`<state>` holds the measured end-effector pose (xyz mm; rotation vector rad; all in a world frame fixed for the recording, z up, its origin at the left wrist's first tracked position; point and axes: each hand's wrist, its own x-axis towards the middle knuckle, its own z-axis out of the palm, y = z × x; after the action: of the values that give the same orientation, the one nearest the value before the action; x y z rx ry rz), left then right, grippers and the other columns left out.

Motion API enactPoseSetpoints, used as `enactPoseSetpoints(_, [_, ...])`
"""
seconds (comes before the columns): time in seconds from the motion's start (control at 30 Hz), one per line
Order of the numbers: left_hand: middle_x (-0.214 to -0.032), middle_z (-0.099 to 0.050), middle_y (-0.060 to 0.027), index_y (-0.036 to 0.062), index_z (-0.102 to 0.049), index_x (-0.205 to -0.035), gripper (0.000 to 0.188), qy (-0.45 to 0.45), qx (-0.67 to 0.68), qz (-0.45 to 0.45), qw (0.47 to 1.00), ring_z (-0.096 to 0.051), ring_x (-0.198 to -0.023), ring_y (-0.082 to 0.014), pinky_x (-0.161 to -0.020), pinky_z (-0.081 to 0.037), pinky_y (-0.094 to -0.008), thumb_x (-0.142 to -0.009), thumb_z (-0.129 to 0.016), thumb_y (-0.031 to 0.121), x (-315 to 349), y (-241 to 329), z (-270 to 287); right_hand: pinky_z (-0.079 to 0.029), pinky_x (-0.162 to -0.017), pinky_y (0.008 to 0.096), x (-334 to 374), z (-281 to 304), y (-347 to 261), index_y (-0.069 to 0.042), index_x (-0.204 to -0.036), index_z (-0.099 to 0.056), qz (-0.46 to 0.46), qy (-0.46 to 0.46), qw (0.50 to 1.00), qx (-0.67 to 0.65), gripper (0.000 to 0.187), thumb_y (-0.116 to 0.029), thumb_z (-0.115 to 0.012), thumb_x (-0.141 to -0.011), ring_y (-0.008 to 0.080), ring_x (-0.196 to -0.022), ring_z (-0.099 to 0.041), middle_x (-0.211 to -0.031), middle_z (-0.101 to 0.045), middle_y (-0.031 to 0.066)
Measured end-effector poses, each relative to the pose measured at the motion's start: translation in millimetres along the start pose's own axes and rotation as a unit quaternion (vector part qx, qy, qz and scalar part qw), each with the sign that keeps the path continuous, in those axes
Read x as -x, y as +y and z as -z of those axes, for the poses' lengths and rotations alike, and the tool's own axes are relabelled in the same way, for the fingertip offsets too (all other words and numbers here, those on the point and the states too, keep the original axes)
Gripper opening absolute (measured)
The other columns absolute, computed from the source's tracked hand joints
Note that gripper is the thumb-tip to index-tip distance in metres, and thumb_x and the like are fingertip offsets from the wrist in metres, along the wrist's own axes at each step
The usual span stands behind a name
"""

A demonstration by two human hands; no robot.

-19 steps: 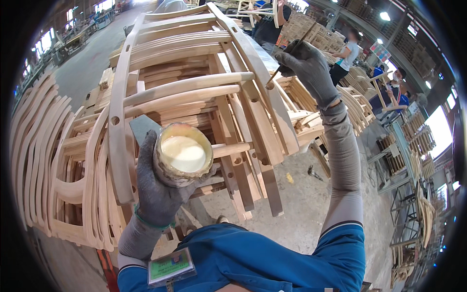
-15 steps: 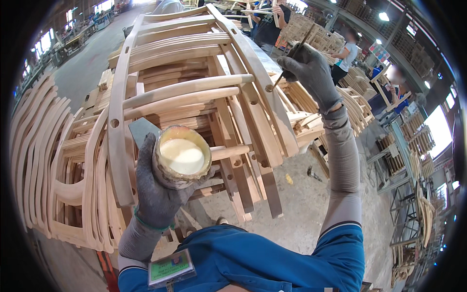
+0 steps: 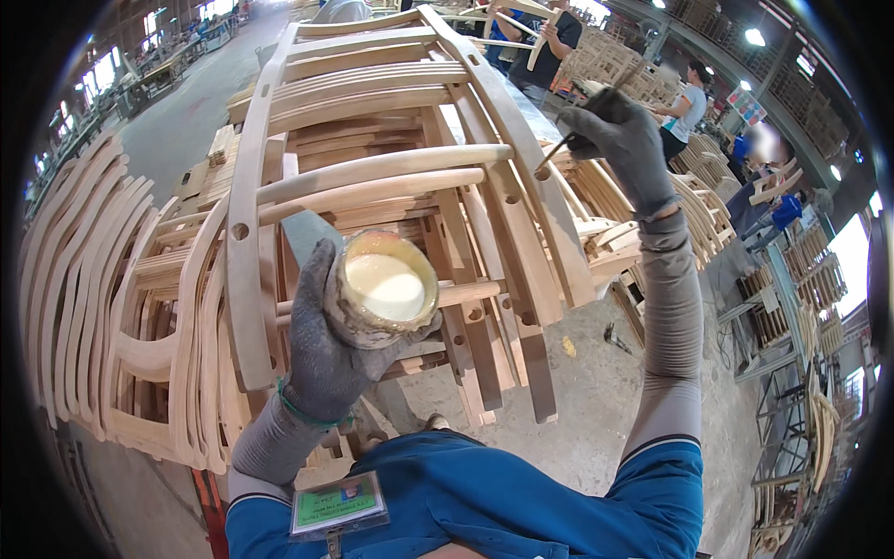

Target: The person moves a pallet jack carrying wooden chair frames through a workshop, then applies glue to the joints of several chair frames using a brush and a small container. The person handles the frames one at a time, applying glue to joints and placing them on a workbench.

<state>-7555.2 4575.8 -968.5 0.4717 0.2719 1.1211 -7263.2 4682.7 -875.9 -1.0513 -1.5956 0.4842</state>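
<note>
In my gloved left hand (image 3: 321,359) is a crusted cup (image 3: 384,284) of creamy, glue-like liquid, its fingers wrapped round the side. Over the right rail of a pale wooden chair-back frame (image 3: 503,116), my gloved right hand (image 3: 622,149) pinches a thin dark stick (image 3: 561,146). The stick's lower end is at a round hole (image 3: 543,174) in that rail; whether it goes inside I cannot tell. A matching hole (image 3: 240,230) shows in the left rail. Behind the cup, a flat grey panel (image 3: 305,231) is partly hidden.
More frames lie stacked under the top one. Curved wooden parts (image 3: 70,279) stand in rows at the left. On the concrete floor (image 3: 596,401) lies a dark tool (image 3: 616,338). Several people work beyond, one (image 3: 687,107) in a light shirt. Shelving (image 3: 782,307) stands at the right.
The whole view has shifted, carrying the frames slightly right. The stick now leans lower in my right hand, its end still by the hole. A person at the far right has moved a wooden piece.
</note>
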Motion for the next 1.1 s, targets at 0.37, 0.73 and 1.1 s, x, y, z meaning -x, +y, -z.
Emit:
enactPoseSetpoints(0.37, [-0.125,-0.043,-0.0184,0.0008,-0.028,-0.131,0.045,-0.086,-0.118,-0.081,0.986,-0.048,-0.116,-0.0303,-0.095,-0.046,-0.0481,-0.099,-0.023,0.031,4.2,-1.6,22.2,-0.055,-0.072,0.0259,90.3,-31.9,-60.1,0.005,-0.091,-0.062,0.034,-0.165,0.966,-0.197,0.015,0.000,-0.066,-0.077,0.0174,-0.080,-0.065,-0.086,-0.065,0.0115])
enactPoseSetpoints(0.73, [-0.117,-0.051,-0.0127,0.0066,-0.040,-0.126,0.052,0.006,-0.003,-0.015,1.000,-0.052,-0.111,-0.0253,-0.094,-0.045,-0.0459,-0.095,-0.030,0.047,11.1,5.3,10.3,-0.055,-0.082,0.0317,105.2,-78.7,-42.6,0.002,-0.095,-0.060,-0.097,-0.188,0.909,-0.358,0.014,-0.004,-0.060,-0.083,0.0216,-0.086,-0.065,-0.096,-0.063,0.0116])
enactPoseSetpoints(1.1, [-0.115,-0.052,-0.0146,0.0060,-0.042,-0.124,0.053,0.006,-0.006,-0.036,0.999,-0.055,-0.106,-0.0266,-0.091,-0.048,-0.0454,-0.094,-0.032,0.048,11.3,9.6,13.4,-0.059,-0.074,0.0306,95.6,-94.8,-25.3,0.004,-0.107,-0.047,-0.285,-0.133,0.797,-0.515,0.021,-0.008,-0.050,-0.090,0.0243,-0.086,-0.065,-0.096,-0.061,0.0176])
